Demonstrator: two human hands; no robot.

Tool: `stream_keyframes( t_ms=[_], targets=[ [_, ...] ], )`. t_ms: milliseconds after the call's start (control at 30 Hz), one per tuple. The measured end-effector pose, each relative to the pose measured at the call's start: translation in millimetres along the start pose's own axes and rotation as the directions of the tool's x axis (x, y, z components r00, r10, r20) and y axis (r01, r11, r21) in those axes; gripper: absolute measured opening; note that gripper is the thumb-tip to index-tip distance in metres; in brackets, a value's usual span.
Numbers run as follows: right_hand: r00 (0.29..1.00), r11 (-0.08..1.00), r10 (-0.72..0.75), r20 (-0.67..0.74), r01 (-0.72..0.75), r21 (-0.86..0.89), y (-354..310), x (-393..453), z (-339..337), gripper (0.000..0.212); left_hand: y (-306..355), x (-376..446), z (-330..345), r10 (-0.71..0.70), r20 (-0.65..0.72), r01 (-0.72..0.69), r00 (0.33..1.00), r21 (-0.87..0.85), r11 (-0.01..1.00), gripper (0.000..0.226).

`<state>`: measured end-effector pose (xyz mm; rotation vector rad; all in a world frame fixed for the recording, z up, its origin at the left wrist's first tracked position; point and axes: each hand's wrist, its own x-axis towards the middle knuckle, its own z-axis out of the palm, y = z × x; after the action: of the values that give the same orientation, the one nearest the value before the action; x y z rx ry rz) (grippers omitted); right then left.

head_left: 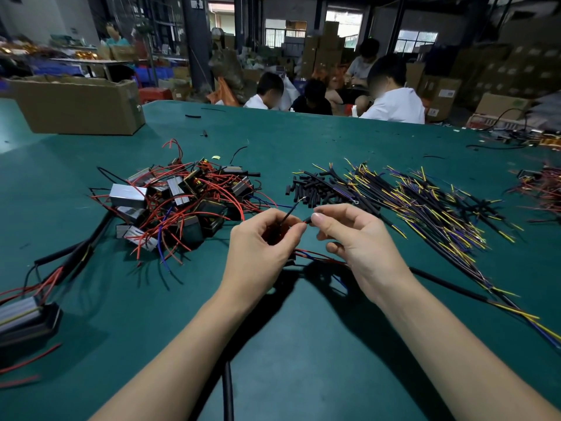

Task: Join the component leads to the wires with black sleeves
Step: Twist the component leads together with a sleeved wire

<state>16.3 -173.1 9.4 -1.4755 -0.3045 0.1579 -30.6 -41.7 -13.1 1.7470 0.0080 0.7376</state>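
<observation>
My left hand (262, 238) curls round a thin dark lead (290, 212) that sticks up from between its fingers, bare tip pointing away from me. My right hand (353, 235) pinches a short black sleeve (307, 220) between thumb and forefinger, right beside the left fingertips. Red and blue leads (315, 255) run beneath both hands; the component they belong to is hidden under my left hand. A heap of black components with red leads (185, 205) lies to the left. Loose black sleeves (312, 189) and yellow-purple wires (431, 208) lie to the right.
The green table (288, 344) carries a cardboard box (79, 104) at the far left and finished components with thick black cable (27, 317) at the near left. A black cable (227, 390) runs toward me. Several people sit beyond the far edge.
</observation>
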Motion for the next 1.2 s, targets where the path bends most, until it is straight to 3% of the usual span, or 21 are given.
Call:
stream_keyframes(
  t_ms=[200, 400, 700, 800, 900, 1000, 1200],
  targets=[
    [0.999, 0.998, 0.038, 0.036, -0.037, -0.042, 2, 1, -1, 0.005, -3, 2, -1, -0.064, 0.044, 0.065, 0.997, -0.033, 0.997, 0.021],
    [0.991, 0.993, 0.03, 0.134, -0.014, -0.117, 2, 0, -3, 0.008, -2, 1, -2, -0.028, 0.121, 0.032, 0.992, -0.032, 0.999, 0.01],
    [0.995, 0.993, -0.104, 0.012, 0.104, -0.053, 1, 3, -9, 0.008, -1, -1, -2, -0.067, 0.067, 0.06, 0.995, 0.105, 0.993, 0.023],
    [0.997, 0.997, -0.079, -0.011, 0.079, 0.008, 0, 3, -10, 0.013, 1, -1, -3, -0.061, 0.068, 0.049, 0.996, 0.163, 0.985, 0.015],
    [0.998, 0.998, -0.059, 0.027, 0.058, 0.02, 0, 2, -8, 0.018, 6, -2, -2, -0.015, 0.095, 0.006, 0.995, 0.09, 0.996, 0.003],
    [0.997, 0.998, -0.028, 0.072, 0.024, 0.064, 3, 0, -3, 0.018, 8, -3, -1, 0.041, 0.106, -0.044, 0.994, 0.027, 0.999, 0.005],
    [1.0, 0.999, 0.01, 0.021, -0.011, 0.047, 5, 3, -7, 0.015, 5, -2, 2, -0.018, 0.066, 0.014, 0.998, 0.062, 0.998, 0.009]
  ],
)
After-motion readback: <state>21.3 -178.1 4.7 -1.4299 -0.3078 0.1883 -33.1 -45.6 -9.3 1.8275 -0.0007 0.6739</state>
